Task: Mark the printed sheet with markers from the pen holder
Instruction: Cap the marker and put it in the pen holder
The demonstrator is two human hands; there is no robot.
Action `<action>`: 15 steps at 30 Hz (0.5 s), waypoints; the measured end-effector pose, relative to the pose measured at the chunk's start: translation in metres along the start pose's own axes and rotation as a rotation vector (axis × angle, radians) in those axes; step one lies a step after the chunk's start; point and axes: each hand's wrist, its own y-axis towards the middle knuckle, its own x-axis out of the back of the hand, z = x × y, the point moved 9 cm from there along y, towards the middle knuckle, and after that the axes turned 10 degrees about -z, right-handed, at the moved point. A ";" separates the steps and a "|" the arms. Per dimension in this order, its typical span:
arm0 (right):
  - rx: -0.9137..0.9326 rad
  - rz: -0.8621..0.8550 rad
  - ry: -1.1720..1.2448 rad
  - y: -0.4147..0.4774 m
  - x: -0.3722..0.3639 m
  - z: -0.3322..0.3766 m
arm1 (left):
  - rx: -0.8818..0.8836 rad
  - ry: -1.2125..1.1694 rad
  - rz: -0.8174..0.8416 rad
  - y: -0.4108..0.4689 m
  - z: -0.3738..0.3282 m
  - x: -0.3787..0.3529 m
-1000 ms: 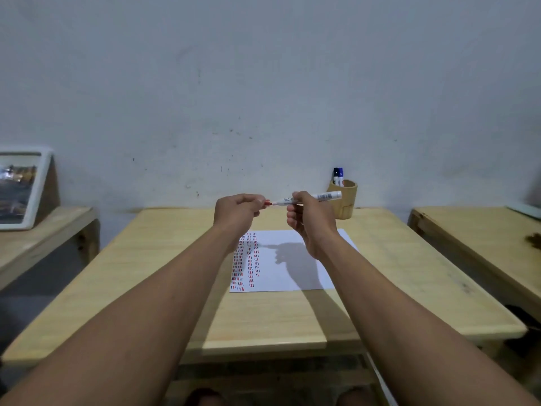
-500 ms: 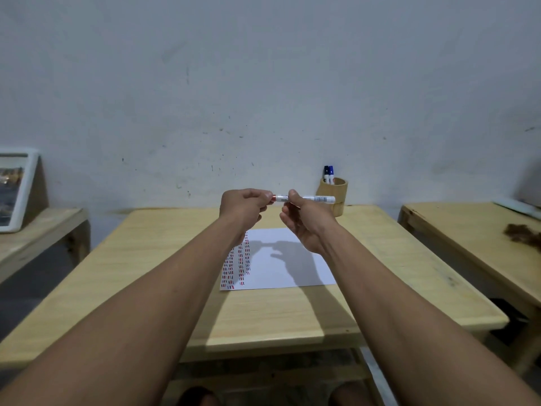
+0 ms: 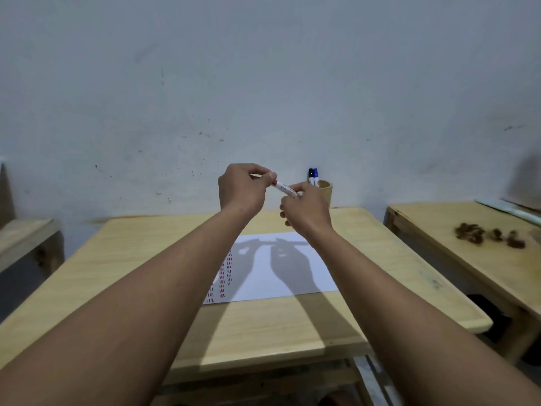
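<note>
— What are you doing right now?

— I'm holding a red marker (image 3: 283,188) up in the air above the printed sheet (image 3: 278,268), with both hands on it. My right hand (image 3: 306,213) is curled around the white barrel, fingers closed on it. My left hand (image 3: 243,187) pinches the red end between thumb and fingertips, also closed. Whether the cap is seated or just coming off, I cannot tell from here.

— So which step is that?

— My guess is capping or uncapping; the sheet already carries columns of red and dark dashes along its left edge.

— And the sheet itself?

— It lies flat on the tabletop (image 3: 140,259), below my hands and in their shadow. The pen holder (image 3: 324,191) stands beyond the sheet, at the far edge by the wall, just behind my right hand, with two markers (image 3: 313,174) standing in it, one black-capped and one blue.

— What does the next move call for?

— A straight pull or push along the barrel, with the right hand keeping it firm. Then either down to the sheet, or out to the holder.
</note>
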 end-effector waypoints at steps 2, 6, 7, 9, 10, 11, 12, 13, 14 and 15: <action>0.058 0.027 -0.084 0.008 0.005 0.004 | -0.035 0.024 0.014 0.005 -0.008 -0.010; 0.138 0.020 -0.184 0.034 0.023 0.007 | -0.092 0.039 0.049 0.015 -0.021 -0.035; 0.161 0.012 -0.213 0.043 0.027 0.007 | -0.098 0.033 0.050 0.017 -0.023 -0.042; 0.186 -0.007 -0.244 0.060 0.034 0.007 | -0.094 0.018 0.034 0.024 -0.020 -0.056; 0.185 -0.017 -0.235 0.069 0.037 0.006 | -0.082 0.013 0.026 0.027 -0.015 -0.064; 0.185 -0.028 -0.221 0.080 0.041 0.005 | -0.064 0.013 0.026 0.030 -0.007 -0.074; 0.191 -0.041 -0.212 0.090 0.044 0.005 | -0.049 0.026 0.038 0.032 0.002 -0.085; 0.196 -0.052 -0.211 0.100 0.046 0.004 | -0.039 0.048 0.060 0.034 0.012 -0.096; 0.198 -0.063 -0.211 0.110 0.049 0.003 | -0.034 0.072 0.093 0.036 0.022 -0.108; 0.198 -0.076 -0.210 0.121 0.050 0.001 | -0.030 0.092 0.130 0.038 0.031 -0.121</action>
